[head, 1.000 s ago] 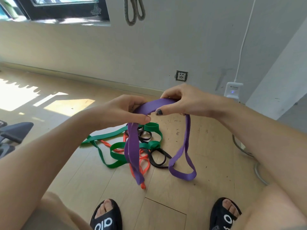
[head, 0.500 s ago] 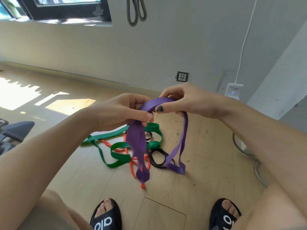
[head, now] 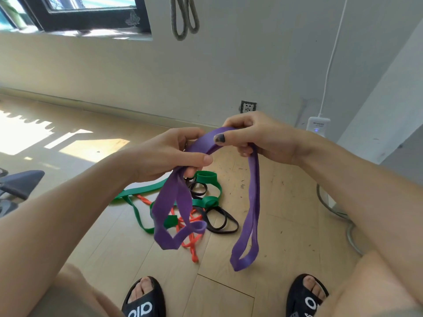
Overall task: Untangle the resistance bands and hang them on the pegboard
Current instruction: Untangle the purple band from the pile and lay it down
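A wide purple resistance band (head: pixel 253 202) stretches between my two hands above the floor. My left hand (head: pixel 167 154) pinches one part of it, with twisted loops dangling below. My right hand (head: pixel 256 136) grips the band's top, thumb pressed on it, and a long loop hangs down from there. Under them, on the wooden floor, lies a tangle: a green band (head: pixel 139 191), an orange band (head: pixel 192 243) and a black band (head: pixel 219 220). A grey band (head: pixel 184 17) hangs on the wall at the top. No pegboard shows in the frame.
A wall socket (head: pixel 248 106) sits low on the wall, and a white power strip (head: pixel 317 127) with a cable stands at the right. A dark chair base (head: pixel 18 184) is at the left edge. My feet in black slides (head: pixel 144 300) are at the bottom.
The purple band's right loop has dropped longer toward the floor. The bunched left part has spread into separate twisted loops. Both hands stay close together, still holding the band.
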